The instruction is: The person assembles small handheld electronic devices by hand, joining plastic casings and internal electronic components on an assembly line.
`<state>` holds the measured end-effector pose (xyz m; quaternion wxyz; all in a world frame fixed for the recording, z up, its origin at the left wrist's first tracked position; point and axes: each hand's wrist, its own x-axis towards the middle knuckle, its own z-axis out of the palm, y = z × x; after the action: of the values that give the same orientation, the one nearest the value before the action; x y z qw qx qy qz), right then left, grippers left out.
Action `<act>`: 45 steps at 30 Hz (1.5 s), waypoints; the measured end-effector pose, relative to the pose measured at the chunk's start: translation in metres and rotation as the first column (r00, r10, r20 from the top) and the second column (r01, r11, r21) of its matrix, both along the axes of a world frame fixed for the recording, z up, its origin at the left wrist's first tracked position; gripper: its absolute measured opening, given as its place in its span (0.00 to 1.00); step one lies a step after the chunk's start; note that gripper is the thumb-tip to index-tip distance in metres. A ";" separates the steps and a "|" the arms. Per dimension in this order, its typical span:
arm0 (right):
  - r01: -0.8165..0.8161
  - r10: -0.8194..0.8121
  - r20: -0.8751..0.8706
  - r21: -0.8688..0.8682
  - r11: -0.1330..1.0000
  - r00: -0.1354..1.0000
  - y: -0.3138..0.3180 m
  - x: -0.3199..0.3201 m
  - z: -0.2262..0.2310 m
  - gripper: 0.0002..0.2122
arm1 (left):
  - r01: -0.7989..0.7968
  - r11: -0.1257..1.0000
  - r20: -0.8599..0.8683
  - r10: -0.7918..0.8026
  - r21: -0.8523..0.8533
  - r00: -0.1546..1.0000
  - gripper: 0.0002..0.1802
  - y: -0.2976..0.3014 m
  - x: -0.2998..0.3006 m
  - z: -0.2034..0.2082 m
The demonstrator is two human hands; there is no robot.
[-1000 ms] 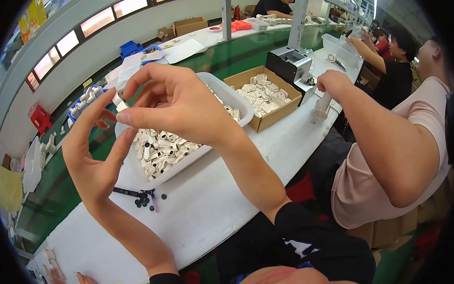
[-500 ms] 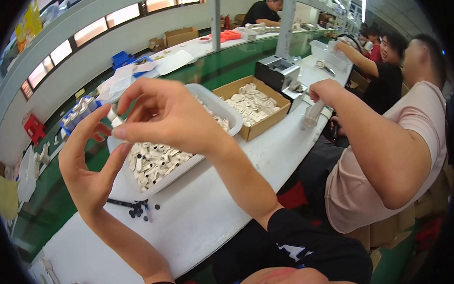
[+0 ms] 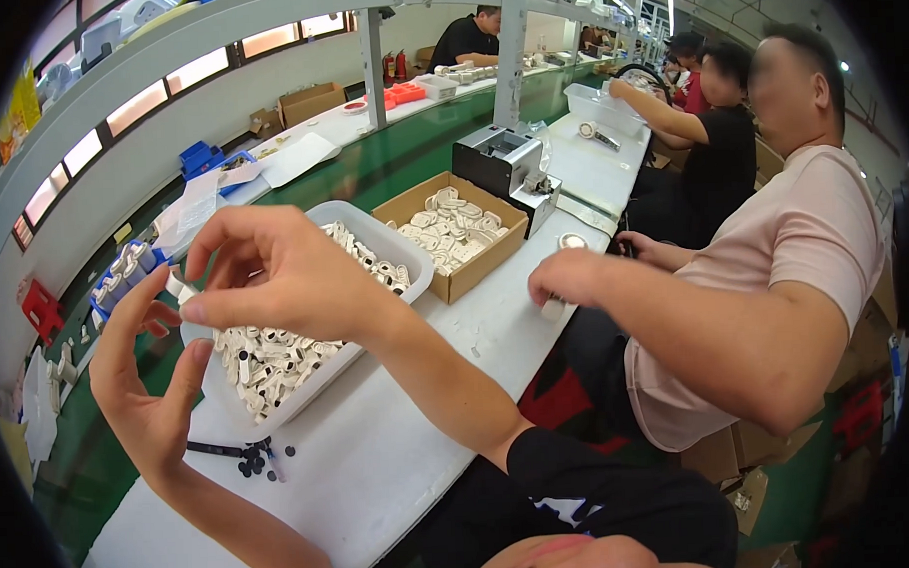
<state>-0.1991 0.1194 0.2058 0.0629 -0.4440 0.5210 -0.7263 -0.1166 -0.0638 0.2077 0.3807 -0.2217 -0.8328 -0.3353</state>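
Note:
My right hand (image 3: 284, 280) is raised over the near part of the work surface, its thumb and fingers pinching a small white plastic piece (image 3: 180, 288). Beside it, my left hand (image 3: 143, 395) is curved with thumb and fingers spread; its index fingertip comes close to the piece, and I cannot make out whether it touches. Below and behind both hands stands a translucent white bin (image 3: 313, 389) heaped with white plastic parts (image 3: 267, 371), some showing dark spots. Several small black round pieces (image 3: 252, 462) lie on the table near a black stick-like tool (image 3: 215, 450).
A cardboard box (image 3: 482, 261) of white parts stands right of the bin, with a black-and-silver machine (image 3: 505, 167) behind. On my right a person in a pink shirt (image 3: 744, 264) reaches over the table (image 3: 419, 405). Blue-and-white cylinders (image 3: 124, 276) stand at left.
The view has shifted, so the bench contents sit further left. My hands keep nearly the same pose around the white piece. The neighbour's hand has lowered toward the table's edge.

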 end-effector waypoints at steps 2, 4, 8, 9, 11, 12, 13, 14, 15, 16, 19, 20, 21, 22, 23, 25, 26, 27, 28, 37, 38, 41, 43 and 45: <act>-0.004 0.004 -0.002 -0.008 1.000 1.000 0.001 -0.001 -0.001 0.14 | -0.042 0.999 -0.012 0.042 0.013 0.999 0.30 0.003 -0.002 -0.002; -0.015 0.015 0.009 -0.018 1.000 1.000 0.002 -0.002 -0.001 0.14 | -0.072 0.997 -0.015 0.072 0.017 0.997 0.30 0.007 -0.003 -0.004; -0.011 0.011 0.025 -0.003 1.000 1.000 0.000 0.000 0.000 0.13 | -0.025 0.999 -0.104 0.030 0.048 0.994 0.30 0.008 -0.005 -0.002; 0.002 -0.002 0.025 0.014 1.000 1.000 -0.002 0.000 0.000 0.13 | -0.010 0.998 -0.114 0.017 0.060 0.993 0.30 0.007 -0.006 -0.003; -0.022 0.022 0.031 0.005 1.000 0.999 0.003 0.001 0.002 0.13 | 0.016 0.998 -0.136 -0.007 0.066 0.991 0.29 0.011 -0.008 -0.001; -0.020 0.020 0.032 -0.002 1.000 0.999 0.005 0.001 0.003 0.13 | 0.003 0.998 -0.136 0.006 0.064 0.991 0.29 0.012 -0.007 0.000; -0.016 0.016 0.032 -0.008 1.000 0.999 0.006 0.002 0.004 0.13 | 0.009 0.999 -0.138 -0.001 0.054 0.990 0.29 0.012 -0.007 0.001; -0.026 0.026 0.030 -0.009 1.000 0.999 0.006 0.003 0.005 0.13 | 0.015 0.999 -0.141 -0.009 0.044 0.990 0.29 0.012 -0.006 0.002; -0.023 0.024 0.039 -0.010 1.000 0.999 0.005 0.004 0.005 0.13 | 0.020 0.999 -0.141 -0.015 0.036 0.990 0.29 0.011 -0.005 0.002; -0.020 0.020 0.049 -0.010 1.000 0.999 0.004 0.005 0.005 0.13 | 0.010 0.999 -0.141 -0.005 0.036 0.990 0.29 0.009 -0.003 0.002; -0.018 0.019 0.055 -0.016 1.000 0.998 0.000 0.010 0.002 0.13 | 0.084 0.996 -0.137 -0.081 0.017 0.987 0.30 0.004 0.001 0.003; -0.010 0.011 0.049 -0.020 1.000 0.999 0.000 0.013 0.002 0.13 | 0.076 0.997 -0.139 -0.074 0.015 0.988 0.30 0.004 0.003 0.004; 0.000 0.001 0.045 -0.025 1.000 0.999 0.000 0.015 0.003 0.14 | 0.058 0.998 -0.152 -0.056 0.012 0.987 0.30 0.007 0.004 0.004; -0.005 0.006 0.045 -0.027 1.000 0.999 0.001 0.018 0.004 0.14 | 0.042 0.999 -0.164 -0.040 0.009 0.986 0.30 0.011 0.005 0.005; 0.009 -0.007 0.050 -0.029 1.000 0.999 0.004 0.020 0.005 0.13 | 0.028 1.000 -0.174 -0.027 0.005 0.984 0.29 0.014 0.005 0.004; 0.025 -0.022 0.070 -0.037 0.999 0.997 0.011 0.027 0.005 0.13 | 0.143 0.986 -0.136 -0.131 0.085 0.982 0.27 0.014 0.006 0.006; 0.014 -0.010 0.082 -0.043 0.999 0.997 0.017 0.033 0.002 0.13 | 0.253 0.952 -0.108 -0.238 0.171 0.965 0.25 0.015 0.007 0.007; 0.109 -0.105 0.060 -0.084 0.990 0.993 0.027 0.042 -0.008 0.13 | 0.359 0.895 -0.084 -0.350 0.266 0.933 0.24 0.018 0.004 0.006; 0.187 -0.182 0.046 -0.136 0.973 0.982 0.031 0.053 -0.022 0.12 | 0.332 0.874 -0.037 -0.342 0.355 0.939 0.21 0.020 -0.002 0.003; 0.020 -0.001 -0.052 0.375 0.927 0.999 0.156 0.193 -0.145 0.09 | 0.429 0.855 0.279 -0.353 -0.293 0.893 0.24 0.156 -0.087 -0.117; 0.047 -0.061 0.023 0.386 0.921 0.998 0.171 0.202 -0.153 0.09 | 0.421 0.826 0.228 -0.358 -0.375 0.905 0.26 0.169 -0.096 -0.126; 0.111 -0.192 0.155 0.421 0.900 0.969 0.197 0.220 -0.167 0.09 | 0.385 0.757 0.108 -0.390 -0.529 0.915 0.29 0.194 -0.117 -0.144; 0.172 -0.284 0.191 0.453 0.875 0.940 0.206 0.226 -0.168 0.10 | 0.398 0.703 0.194 -0.355 -0.589 0.915 0.31 0.198 -0.126 -0.150; 0.202 -0.327 0.193 0.480 0.854 0.925 0.212 0.229 -0.169 0.10 | 0.396 0.686 0.221 -0.332 -0.611 0.917 0.32 0.196 -0.124 -0.151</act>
<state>0.0299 0.3316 0.0372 0.1324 -0.2383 0.7184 -0.6400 -0.2406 0.1321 0.0565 0.1678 -0.4836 -0.8523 -0.1076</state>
